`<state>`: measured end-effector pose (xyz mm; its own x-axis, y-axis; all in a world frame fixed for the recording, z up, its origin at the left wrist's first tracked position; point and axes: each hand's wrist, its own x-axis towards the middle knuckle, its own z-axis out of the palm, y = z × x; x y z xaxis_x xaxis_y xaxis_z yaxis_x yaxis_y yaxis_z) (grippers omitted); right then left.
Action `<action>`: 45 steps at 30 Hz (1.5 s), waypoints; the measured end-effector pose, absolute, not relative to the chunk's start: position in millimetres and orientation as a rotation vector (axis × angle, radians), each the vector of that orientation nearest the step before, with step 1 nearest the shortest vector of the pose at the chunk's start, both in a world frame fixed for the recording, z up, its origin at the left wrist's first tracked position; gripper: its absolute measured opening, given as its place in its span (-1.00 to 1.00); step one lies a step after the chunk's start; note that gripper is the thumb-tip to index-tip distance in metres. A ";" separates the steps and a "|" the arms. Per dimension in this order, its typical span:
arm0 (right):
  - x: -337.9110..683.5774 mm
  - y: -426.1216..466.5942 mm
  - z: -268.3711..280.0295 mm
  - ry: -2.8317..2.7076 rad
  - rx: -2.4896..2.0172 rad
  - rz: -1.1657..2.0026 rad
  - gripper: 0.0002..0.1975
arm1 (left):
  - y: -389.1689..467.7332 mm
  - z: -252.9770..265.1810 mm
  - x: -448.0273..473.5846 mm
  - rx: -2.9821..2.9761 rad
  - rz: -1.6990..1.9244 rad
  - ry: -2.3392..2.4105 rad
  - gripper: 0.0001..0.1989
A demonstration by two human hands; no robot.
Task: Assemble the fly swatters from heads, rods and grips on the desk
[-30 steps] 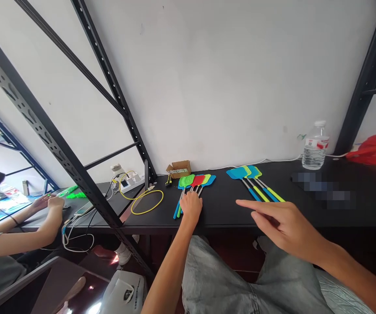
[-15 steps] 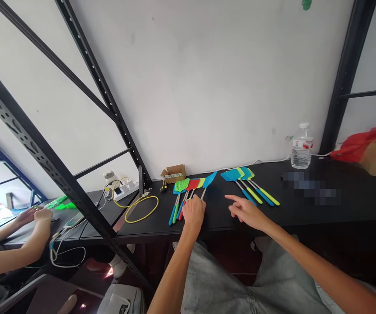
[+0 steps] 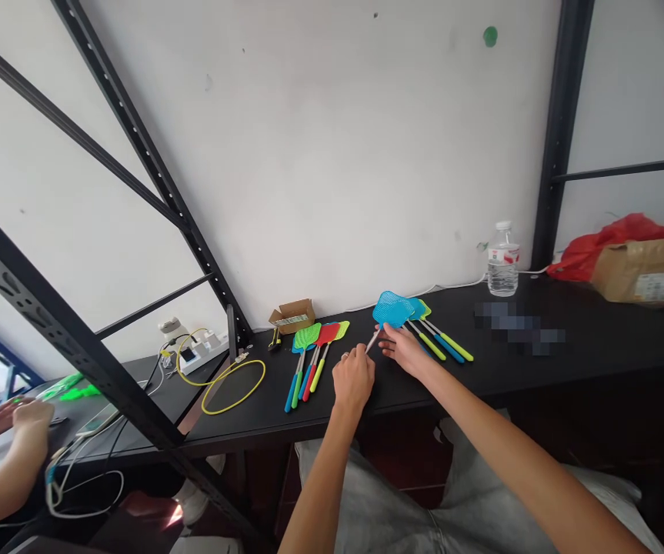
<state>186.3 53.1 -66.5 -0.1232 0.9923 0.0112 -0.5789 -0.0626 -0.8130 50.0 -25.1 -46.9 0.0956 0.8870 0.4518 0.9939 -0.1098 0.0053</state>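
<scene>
A blue fly swatter is raised a little over the black table, its mesh head tilted up and to the right. My left hand is closed around its handle, which the fingers hide. At the neck, just under the head, my right hand has its thumb and forefinger on the swatter, the other fingers loosely curled. Left of my hands lies a group with a green fly swatter, a red fly swatter and others, handles toward me. Behind my right hand, more swatters with yellow-green handles and blue ones lie fanned.
A small open cardboard box stands by the wall, near a looped yellow cable and a power strip. A water bottle and a larger carton are at right. Another person's hands work at far left.
My left hand has lifted the blue swatter and moved it rightward from the left group. My right hand, earlier apart with a finger pointing, has come to its neck. The view has shifted right.
</scene>
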 end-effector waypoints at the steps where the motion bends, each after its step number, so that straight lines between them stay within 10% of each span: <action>1: 183.9 56.6 -67.6 -0.798 -0.689 1.535 -0.80 | -21.5 -46.3 49.8 -2.073 -0.480 -1.874 -0.77; 45: 207.3 67.5 -73.5 -0.676 -0.700 1.254 -0.72 | -15.9 -41.6 35.3 -1.962 -0.530 -2.141 -0.68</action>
<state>207.3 67.5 -73.5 0.1814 0.9808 0.0715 -0.5992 0.1679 -0.7828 35.3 -15.9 -41.6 -0.1068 0.9216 0.3732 0.9893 0.0608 0.1330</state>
